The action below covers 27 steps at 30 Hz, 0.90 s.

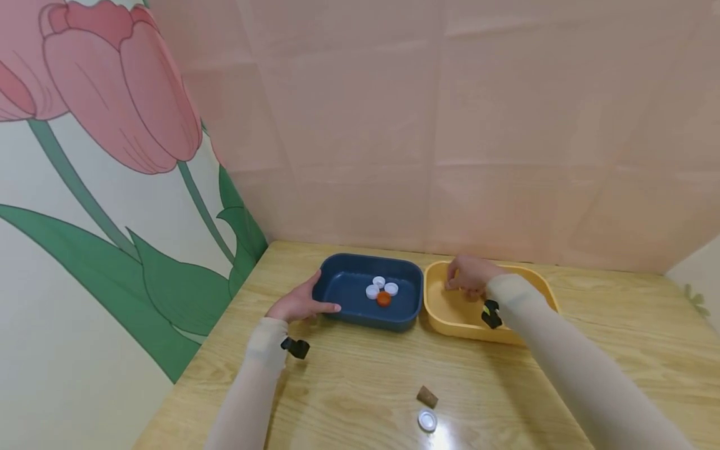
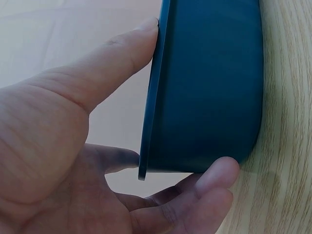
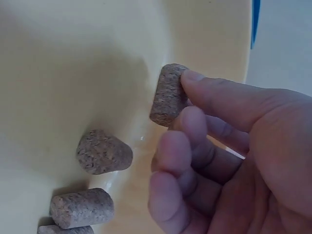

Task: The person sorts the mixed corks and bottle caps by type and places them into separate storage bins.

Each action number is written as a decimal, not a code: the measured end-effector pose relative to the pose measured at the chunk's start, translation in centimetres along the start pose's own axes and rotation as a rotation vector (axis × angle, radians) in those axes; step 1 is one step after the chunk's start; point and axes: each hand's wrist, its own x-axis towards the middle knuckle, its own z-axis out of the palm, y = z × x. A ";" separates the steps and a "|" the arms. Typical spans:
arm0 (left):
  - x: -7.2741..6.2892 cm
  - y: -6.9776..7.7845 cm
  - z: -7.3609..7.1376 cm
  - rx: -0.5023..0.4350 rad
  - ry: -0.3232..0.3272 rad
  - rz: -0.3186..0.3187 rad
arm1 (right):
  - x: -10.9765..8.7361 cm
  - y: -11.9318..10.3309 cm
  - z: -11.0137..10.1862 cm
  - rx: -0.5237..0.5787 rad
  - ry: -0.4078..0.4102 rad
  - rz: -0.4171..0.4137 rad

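Note:
My right hand (image 1: 475,275) is inside the yellow bin (image 1: 461,329), pinching a cork (image 3: 168,95) between thumb and fingers near the bin's wall. Several other corks, including a tapered one (image 3: 102,152) and a straight one (image 3: 83,208), lie on the bin floor in the right wrist view. At the left end of the blue bin (image 1: 360,317), my left hand (image 1: 295,306) holds the corner, with the thumb on the rim and the fingers around the outer side. Inside the blue bin, three white bottle caps (image 1: 390,289) and an orange cap (image 1: 384,299) sit grouped together.
Both bins stand side by side on a wood-grain table (image 1: 349,387), near a pink-covered wall (image 1: 360,125). Closer to me, a loose cork (image 1: 427,396) lies beside a silvery cap (image 1: 427,420). A wall with painted tulips (image 1: 107,81) borders the left side.

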 end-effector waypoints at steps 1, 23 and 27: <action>0.0 0.0 0.0 -0.002 -0.001 0.001 | 0.0 0.1 0.1 0.012 -0.007 0.012; 0.0 0.0 0.0 0.006 0.003 0.004 | -0.1 0.4 0.1 -0.017 0.010 0.007; -0.2 0.0 0.0 -0.001 0.002 0.004 | -0.6 0.2 0.1 -0.019 0.025 -0.018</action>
